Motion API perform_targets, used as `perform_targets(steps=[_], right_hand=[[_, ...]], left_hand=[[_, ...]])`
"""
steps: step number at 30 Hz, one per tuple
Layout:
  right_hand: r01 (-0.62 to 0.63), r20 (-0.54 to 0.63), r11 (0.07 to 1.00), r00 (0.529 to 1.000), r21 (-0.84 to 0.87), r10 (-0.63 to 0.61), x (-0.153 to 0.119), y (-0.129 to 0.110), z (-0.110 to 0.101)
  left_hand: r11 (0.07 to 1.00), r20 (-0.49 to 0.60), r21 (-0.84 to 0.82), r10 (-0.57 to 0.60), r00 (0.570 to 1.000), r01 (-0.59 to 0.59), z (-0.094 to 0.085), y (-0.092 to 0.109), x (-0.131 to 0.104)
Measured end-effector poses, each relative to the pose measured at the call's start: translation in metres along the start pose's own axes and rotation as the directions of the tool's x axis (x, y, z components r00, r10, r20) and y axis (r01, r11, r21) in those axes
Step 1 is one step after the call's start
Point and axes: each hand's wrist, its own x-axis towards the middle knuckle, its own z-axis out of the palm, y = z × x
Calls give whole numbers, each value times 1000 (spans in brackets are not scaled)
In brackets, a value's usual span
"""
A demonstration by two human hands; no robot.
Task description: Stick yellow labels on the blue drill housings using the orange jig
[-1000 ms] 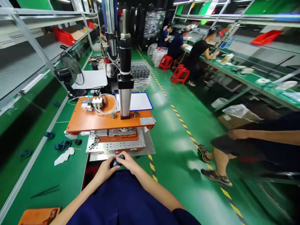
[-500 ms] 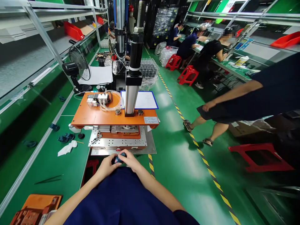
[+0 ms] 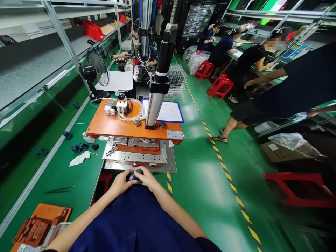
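Between my two hands is a small dark blue part point(image 3: 134, 174), its exact kind too small to tell. My left hand point(image 3: 121, 182) is closed around its left side, and my right hand point(image 3: 146, 177) grips it from the right with fingers over the top. Both hands are just in front of my body, at the near edge of the orange press fixture point(image 3: 126, 127) with its metal base plate point(image 3: 133, 158). Similar dark blue parts point(image 3: 78, 147) lie on the green bench to the left, beside a white cloth point(image 3: 79, 159) and a round black piece point(image 3: 95, 146).
Tweezers point(image 3: 59, 190) and an orange-brown fixture block point(image 3: 35, 225) lie on the bench at left. A black fan point(image 3: 97, 71) stands farther back. An upright cylinder point(image 3: 157, 101) rises from the press. Right of the striped floor line, a person point(image 3: 286, 91) stands near a red stool point(image 3: 299, 189).
My view has turned slightly left, so the bench and press sit farther right. The standing person at right has shifted position and stance. Both hands keep holding the blue part.
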Motion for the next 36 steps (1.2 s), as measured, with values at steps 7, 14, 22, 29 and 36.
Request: perform_targets(steps=[7,14,22,29,36], right_hand=[[15,4,1000,1000,-6,-15,1,1,0],[23,-4,1000,1000,-19,-23,1,1,0],[17,-47,999,999,-51,-20,3,0,2],[1,-95,997,995,-79,-9,-3,-8,-4],[96,-132,983,984,-159,-117,-11,-17,-16]], left_hand=[[1000,-9,-17,4,1000,-4,-1,1,-1],[1000,2,8,-12,1000,12,-1,2,0],[999,4,53,7,1000,-7,2,-10,6],[992,7,106,75,997,-76,5,-36,24],[984,36,117,134,990,-138,9,-53,42]])
